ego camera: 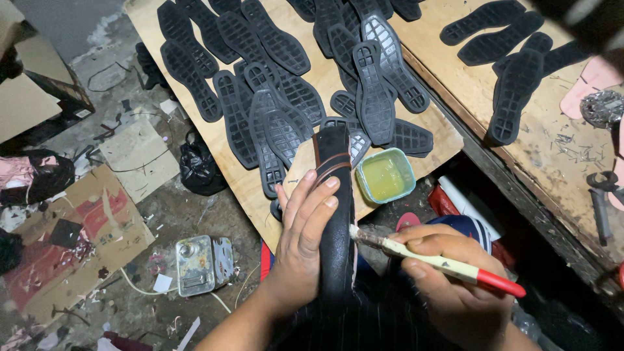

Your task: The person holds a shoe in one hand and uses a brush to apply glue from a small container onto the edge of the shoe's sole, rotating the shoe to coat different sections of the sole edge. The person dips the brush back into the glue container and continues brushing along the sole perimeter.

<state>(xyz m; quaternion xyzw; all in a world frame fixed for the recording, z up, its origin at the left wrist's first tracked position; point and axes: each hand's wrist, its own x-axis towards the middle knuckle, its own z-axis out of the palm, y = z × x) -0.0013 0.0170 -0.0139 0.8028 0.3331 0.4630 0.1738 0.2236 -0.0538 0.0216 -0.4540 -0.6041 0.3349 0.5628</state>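
While held: one shoe [337, 214], one brush [442, 263]

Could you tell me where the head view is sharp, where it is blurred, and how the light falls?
In the head view, the left hand, the shoe it holds and the right hand with the brush are lit and fairly sharp; the black soles on the board show clear tread; the top right corner is a dark blur; the floor below falls into shadow.

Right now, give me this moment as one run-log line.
left hand: holds black shoe | right hand: holds brush, bristles at shoe edge | glue tub: open, on board | soles: spread on board
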